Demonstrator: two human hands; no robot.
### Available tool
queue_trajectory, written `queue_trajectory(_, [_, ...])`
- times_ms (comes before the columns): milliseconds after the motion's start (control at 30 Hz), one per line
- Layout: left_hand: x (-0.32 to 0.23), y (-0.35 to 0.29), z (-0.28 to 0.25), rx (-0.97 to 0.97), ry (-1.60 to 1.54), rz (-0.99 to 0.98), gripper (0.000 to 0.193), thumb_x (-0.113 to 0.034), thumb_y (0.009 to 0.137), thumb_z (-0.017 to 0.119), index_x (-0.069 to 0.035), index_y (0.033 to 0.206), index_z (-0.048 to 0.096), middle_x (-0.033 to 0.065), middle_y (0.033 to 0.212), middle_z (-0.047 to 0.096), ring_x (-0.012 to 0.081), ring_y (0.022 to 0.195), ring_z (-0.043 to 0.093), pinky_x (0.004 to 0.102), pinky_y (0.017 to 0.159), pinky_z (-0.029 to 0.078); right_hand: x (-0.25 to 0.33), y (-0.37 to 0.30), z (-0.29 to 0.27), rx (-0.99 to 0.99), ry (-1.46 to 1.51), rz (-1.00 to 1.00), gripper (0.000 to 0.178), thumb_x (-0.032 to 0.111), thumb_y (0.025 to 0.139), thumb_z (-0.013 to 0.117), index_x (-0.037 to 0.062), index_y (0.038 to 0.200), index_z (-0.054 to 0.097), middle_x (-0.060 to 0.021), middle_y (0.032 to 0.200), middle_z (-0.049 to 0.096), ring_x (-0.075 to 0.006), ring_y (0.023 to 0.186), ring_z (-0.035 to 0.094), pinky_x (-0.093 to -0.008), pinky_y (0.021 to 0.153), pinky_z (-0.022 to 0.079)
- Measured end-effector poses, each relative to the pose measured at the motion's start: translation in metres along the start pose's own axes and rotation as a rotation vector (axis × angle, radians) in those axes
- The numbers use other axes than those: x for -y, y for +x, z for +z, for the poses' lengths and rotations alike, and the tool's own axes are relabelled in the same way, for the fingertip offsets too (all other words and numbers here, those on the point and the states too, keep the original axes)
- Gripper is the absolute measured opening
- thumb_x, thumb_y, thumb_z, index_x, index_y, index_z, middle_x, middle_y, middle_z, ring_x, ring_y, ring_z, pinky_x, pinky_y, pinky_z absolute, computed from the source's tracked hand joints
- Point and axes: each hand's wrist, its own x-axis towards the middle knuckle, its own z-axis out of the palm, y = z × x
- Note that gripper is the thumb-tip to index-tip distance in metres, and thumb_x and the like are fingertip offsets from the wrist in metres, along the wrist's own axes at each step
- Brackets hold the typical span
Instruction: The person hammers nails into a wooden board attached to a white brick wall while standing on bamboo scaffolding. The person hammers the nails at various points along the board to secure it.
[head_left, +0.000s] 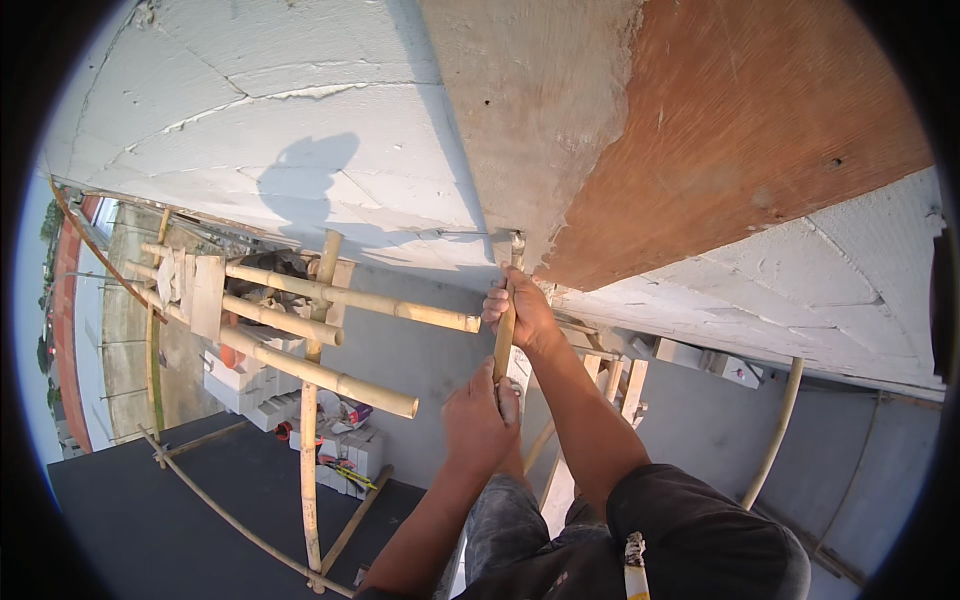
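Observation:
Both my hands are wrapped round the wooden handle of a hammer point(505, 340), one above the other. My right hand point(530, 315) grips it high, just below the small metal head. Lower down, my left hand point(482, 420) closes round the handle's end. The hammer's head is against or close to the lower edge of a grey plastered strip point(530, 120) on the wall. Whether it grips anything there is too small to tell. A brown wooden board point(740, 130) covers the wall to the right of the strip.
Pale block wall point(250, 110) spreads on both sides, with shadows on its left. Bamboo scaffold poles point(360, 300) jut in from the left, near my hands. Below are stacked light blocks point(240, 378), a bamboo upright point(309, 470) and a grey floor point(430, 365). Another pole point(775, 435) leans at right.

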Motion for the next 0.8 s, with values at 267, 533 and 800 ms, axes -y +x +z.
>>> queue_trajectory(267, [0.018, -0.010, 0.016, -0.004, 0.030, 0.026, 0.031, -0.018, 0.099, 0.061, 0.003, 0.121, 0.055, 0.0254, 0.088, 0.071, 0.0484, 0.077, 0.069, 0.0573, 0.070, 0.054, -0.061, -0.076, 0.012, -0.333, -0.598, -0.126, 0.015, 0.013, 0.098, 0.064, 0.0061, 0.090, 0.054, -0.0052, 0.068, 0.053, -0.0177, 0.054, 0.054, -0.0345, 0.052, 0.051])
queue_trajectory(533, [0.058, 0.037, -0.020, -0.009, -0.251, -0.193, 0.047, -0.040, 0.100, 0.064, 0.002, 0.119, 0.059, 0.0191, 0.087, 0.068, 0.0359, 0.083, 0.071, 0.0486, 0.075, 0.053, -0.067, -0.075, 0.001, -0.276, -0.629, -0.135, 0.007, 0.005, 0.094, 0.056, 0.0052, 0.092, 0.050, -0.0062, 0.064, 0.052, -0.0187, 0.047, 0.053, -0.0364, 0.044, 0.048])
queue_trajectory(800, [0.057, 0.199, 0.078, 0.043, -0.183, -0.074, 0.068, -0.051, 0.091, 0.073, 0.002, 0.132, 0.063, 0.0236, 0.115, 0.071, 0.0402, 0.111, 0.070, 0.0505, 0.097, 0.054, -0.092, -0.053, -0.040, -0.145, -0.633, -0.288, 0.009, 0.004, 0.094, 0.055, 0.0007, 0.098, 0.049, -0.0081, 0.067, 0.055, -0.0167, 0.043, 0.051, -0.0359, 0.044, 0.049])
